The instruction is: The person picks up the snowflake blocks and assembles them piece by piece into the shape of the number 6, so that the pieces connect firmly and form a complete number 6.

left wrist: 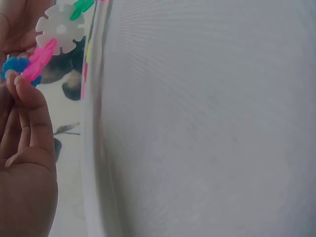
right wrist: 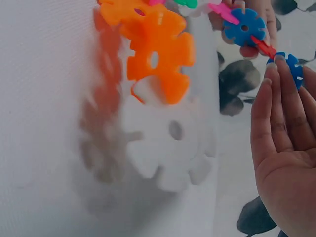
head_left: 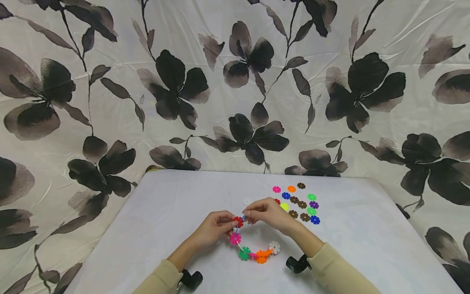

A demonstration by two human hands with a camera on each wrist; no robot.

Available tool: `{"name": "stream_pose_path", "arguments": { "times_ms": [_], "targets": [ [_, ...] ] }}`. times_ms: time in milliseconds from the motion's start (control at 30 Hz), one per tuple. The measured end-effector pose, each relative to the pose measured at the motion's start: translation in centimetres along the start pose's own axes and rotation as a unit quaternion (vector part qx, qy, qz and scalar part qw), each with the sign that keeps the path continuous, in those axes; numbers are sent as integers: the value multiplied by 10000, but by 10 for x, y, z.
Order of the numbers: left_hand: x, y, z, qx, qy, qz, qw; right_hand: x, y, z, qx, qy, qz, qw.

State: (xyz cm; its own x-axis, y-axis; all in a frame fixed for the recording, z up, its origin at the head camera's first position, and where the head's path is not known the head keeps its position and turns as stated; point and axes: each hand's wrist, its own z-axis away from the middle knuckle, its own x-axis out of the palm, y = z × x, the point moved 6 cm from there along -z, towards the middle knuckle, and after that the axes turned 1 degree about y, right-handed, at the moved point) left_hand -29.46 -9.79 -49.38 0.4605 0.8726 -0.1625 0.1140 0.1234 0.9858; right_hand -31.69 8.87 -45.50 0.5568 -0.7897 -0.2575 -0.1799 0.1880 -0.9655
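Note:
A chain of interlocked notched plastic flower discs runs between my hands and down to the table. My left hand [head_left: 214, 228] pinches a blue disc [left wrist: 17, 64], which is joined to a pink disc [left wrist: 39, 59]. On its other side a red disc [right wrist: 264, 47] links it to a second blue disc [right wrist: 296, 71]. That second blue disc is between the fingertips of my right hand [head_left: 269, 214]. Lower along the chain come a green disc [head_left: 244, 253], orange discs [head_left: 261, 257] and a white end disc [head_left: 274, 247]. Fingers partly hide both blue discs.
Loose discs in several colours, among them brown [head_left: 304, 217], yellow [head_left: 284, 207] and purple [head_left: 313, 204], lie beyond my right hand. A pale disc [head_left: 247, 201] lies apart, to their left. Behind the white table [head_left: 147, 228] hangs a flower-patterned cloth [head_left: 220, 98].

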Motion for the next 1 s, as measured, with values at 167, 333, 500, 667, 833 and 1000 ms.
{"name": "stream_pose_path", "arguments": {
  "times_ms": [167, 333, 500, 667, 833, 1000],
  "targets": [
    [-1, -1, -1, 47, -59, -2, 10000, 1, 3, -1, 97, -11, 38, 9999],
    [-1, 2, -2, 56, -111, 41, 9999, 2, 6, -1, 215, -98, 59, 9997],
    [-1, 4, 0, 25, -141, 2, 9999, 4, 7, -1, 189, -121, 35, 9997],
    [0, 5, 2, -86, -27, -216, 9997, 7, 3, -2, 150, -132, 73, 9998],
    [1, 6, 2, -17, 50, -253, 9997, 9, -2, -2, 172, -124, -33, 9998],
    [1, 4, 5, 103, 78, -221, 9997, 11, 2, -2, 265, -135, -174, 9994]
  ]
}}
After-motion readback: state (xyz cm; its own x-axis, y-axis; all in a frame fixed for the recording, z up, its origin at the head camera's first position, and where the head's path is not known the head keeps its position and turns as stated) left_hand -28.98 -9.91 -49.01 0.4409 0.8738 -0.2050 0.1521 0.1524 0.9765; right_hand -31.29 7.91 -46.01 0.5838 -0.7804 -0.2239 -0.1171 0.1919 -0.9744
